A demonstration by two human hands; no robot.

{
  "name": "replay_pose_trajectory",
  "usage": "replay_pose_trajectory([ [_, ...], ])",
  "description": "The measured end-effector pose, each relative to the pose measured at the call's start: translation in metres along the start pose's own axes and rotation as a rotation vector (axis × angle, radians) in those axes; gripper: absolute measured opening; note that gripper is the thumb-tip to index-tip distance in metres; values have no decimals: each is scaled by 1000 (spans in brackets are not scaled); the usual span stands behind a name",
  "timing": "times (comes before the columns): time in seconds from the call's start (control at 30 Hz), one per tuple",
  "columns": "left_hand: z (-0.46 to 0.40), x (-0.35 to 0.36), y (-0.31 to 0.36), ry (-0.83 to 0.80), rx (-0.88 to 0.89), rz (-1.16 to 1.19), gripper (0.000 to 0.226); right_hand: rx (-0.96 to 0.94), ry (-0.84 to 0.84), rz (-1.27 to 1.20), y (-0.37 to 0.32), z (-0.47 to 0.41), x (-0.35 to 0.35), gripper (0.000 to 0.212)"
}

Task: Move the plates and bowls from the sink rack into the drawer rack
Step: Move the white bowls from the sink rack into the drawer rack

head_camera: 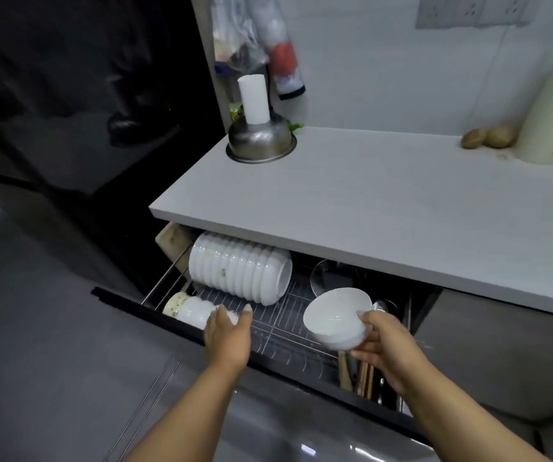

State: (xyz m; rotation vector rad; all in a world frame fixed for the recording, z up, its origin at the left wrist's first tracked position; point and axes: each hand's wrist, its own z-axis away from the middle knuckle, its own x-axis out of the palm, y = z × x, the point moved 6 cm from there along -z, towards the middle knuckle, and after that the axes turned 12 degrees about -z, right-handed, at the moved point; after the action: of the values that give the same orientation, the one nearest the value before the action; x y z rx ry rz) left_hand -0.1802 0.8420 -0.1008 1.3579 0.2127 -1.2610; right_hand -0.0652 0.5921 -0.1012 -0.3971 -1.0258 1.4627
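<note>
Over the drawer rack [278, 325], right hand [385, 341] grips bowls [335, 321]; left fingers [232, 316] clasp a bowl stack [192, 311].

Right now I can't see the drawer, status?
Left hand on bowls in drawer rack. Right hand holds stacked bowls above it. Nothing blocking.

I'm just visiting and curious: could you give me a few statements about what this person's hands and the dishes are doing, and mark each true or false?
1. The right hand holds white bowls above the drawer rack. True.
2. The drawer is shut. False: it is pulled open, with its wire rack showing.
3. A row of white bowls lies on its side at the back left of the rack. True.
4. The left hand is resting on the countertop. False: it is down in the drawer, at the front stack of bowls.
5. A metal bowl sits on the countertop. True.
</note>
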Motion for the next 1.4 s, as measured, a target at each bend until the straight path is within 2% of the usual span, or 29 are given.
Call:
replay_pose_trajectory([
  [0.2, -44, -47, -60, 66, -34, -216, 83, 49, 41, 97, 33, -30, 50, 12],
  [0.47, -80, -56, -104, 17, -83, -399, 84, 124, 107, 295, 80, -94, 77, 28],
  [0.7, -120, -60, -108, 31, -116, -473, 77, 211, 95, 443, 121, -161, 103, 41],
  [0.8, -140, -55, -102, 56, -105, -504, 78, 203, 97, 517, 134, -183, 115, 58],
  [0.93, -154, -42, -99, 103, -118, -571, 84, 223, 69, 634, 162, -218, 119, 97],
  [0.97, -155, -39, -99, 130, -114, -590, 85, 251, 67, 661, 168, -222, 122, 96],
  [1.13, -156, -34, -102, 194, -73, -634, 86, 269, 64, 829, 175, -226, 150, 67],
  [1.4, -159, -31, -107, 225, -37, -639, 83, 246, 87, 937, 198, -238, 180, 58],
])
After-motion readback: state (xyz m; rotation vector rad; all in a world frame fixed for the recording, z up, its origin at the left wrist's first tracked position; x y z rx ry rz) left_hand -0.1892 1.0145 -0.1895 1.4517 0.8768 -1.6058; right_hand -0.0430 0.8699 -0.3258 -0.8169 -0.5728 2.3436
